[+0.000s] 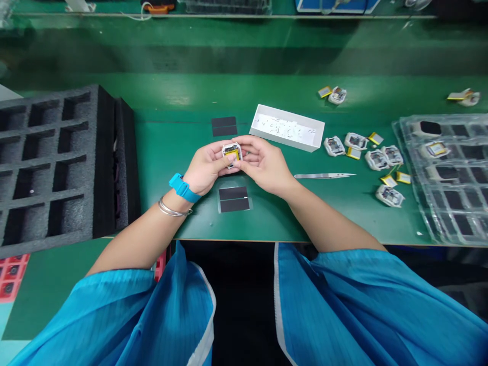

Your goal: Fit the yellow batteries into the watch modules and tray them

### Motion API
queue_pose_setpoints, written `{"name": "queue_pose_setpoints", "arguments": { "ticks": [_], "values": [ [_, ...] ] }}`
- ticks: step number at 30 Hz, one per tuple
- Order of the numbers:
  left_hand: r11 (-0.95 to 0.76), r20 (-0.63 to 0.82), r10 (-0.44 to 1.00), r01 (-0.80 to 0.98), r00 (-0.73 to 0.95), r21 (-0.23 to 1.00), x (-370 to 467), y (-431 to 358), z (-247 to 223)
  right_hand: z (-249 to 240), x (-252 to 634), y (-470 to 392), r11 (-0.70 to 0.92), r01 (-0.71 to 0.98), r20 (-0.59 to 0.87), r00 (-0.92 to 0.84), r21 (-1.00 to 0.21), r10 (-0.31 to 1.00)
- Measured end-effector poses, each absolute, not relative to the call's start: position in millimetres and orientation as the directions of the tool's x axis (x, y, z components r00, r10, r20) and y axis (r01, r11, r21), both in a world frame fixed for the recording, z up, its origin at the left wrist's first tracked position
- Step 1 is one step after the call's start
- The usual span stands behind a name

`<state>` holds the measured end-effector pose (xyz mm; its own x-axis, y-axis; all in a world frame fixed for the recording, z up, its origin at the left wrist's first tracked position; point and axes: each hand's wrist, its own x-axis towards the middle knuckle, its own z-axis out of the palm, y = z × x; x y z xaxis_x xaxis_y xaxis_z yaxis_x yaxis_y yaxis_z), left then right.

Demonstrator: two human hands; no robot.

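Observation:
Between my two hands is a small white watch-like casing (230,149) with a yellow-edged battery and dark parts showing inside. My left hand (208,165) grips its left side, thumb on the battery. My right hand (263,165) holds the right side, its thumb at the lower edge. Below them on the green bench lies a clear sheet with black strips (234,199); another black piece (224,126) lies just above. A white box (287,128) with small scraps inside stands behind my right hand. Metal tweezers (324,176) rest right of my right wrist.
Several open white casings (377,159) with yellow batteries lie at the right. Clear plastic trays (419,203) stand at the far right, and black foam trays (97,152) at the left. A shelf edge (229,16) runs along the back.

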<state>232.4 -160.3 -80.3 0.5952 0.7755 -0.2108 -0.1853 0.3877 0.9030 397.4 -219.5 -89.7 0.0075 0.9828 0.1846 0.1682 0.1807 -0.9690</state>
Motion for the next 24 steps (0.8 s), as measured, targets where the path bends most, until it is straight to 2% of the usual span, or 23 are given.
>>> {"name": "queue_pose_setpoints", "arguments": {
  "ticks": [4, 8, 11, 14, 16, 18, 20, 22, 24],
  "values": [
    [0.383, -0.207, 0.771, -0.18, 0.602, 0.906, 233.4, -159.9, -78.7, -90.0, 396.2, -217.4, 0.189, 0.126, 0.193, 0.015, -0.974, 0.981],
    [0.423, -0.272, 0.778, -0.151, 0.566, 0.893, 236.9, -156.7, -72.0, -96.8, 401.4, -213.0, 0.174, 0.148, 0.18, 0.027, -0.974, 0.983],
    [0.433, -0.258, 0.817, -0.254, 0.516, 0.865, 225.6, -161.4, -52.3, -99.8, 407.6, -210.6, 0.221, 0.161, 0.237, 0.084, -0.962, 0.968],
    [0.333, -0.141, 0.87, -0.352, 0.472, 0.875, 193.2, -183.8, -25.4, -102.2, 412.4, -208.5, 0.263, 0.199, 0.296, 0.158, -0.944, 0.942],
    [0.152, -0.044, 0.942, -0.308, 0.332, 0.939, 162.0, -207.2, -12.9, -104.1, 412.7, -208.4, 0.271, 0.239, 0.319, 0.193, -0.932, 0.928],
    [-0.091, 0.097, 0.994, -0.087, 0.059, 0.992, 126.1, -228.5, -9.5, -105.6, 410.2, -209.5, 0.262, 0.281, 0.324, 0.204, -0.923, 0.924],
    [-0.22, 0.281, 0.942, 0.295, -0.183, 0.93, 89.5, -240.8, -15.6, -105.6, 405.9, -211.1, 0.243, 0.317, 0.316, 0.2, -0.917, 0.927],
    [-0.188, 0.437, 0.858, 0.627, -0.269, 0.756, 57.5, -243.2, -28.0, -104.3, 401.5, -212.3, 0.225, 0.342, 0.307, 0.207, -0.912, 0.929],
    [-0.103, 0.505, 0.819, 0.796, -0.272, 0.597, 34.9, -239.8, -41.5, -102.5, 398.6, -212.9, 0.218, 0.356, 0.308, 0.221, -0.909, 0.925]
  ]
}}
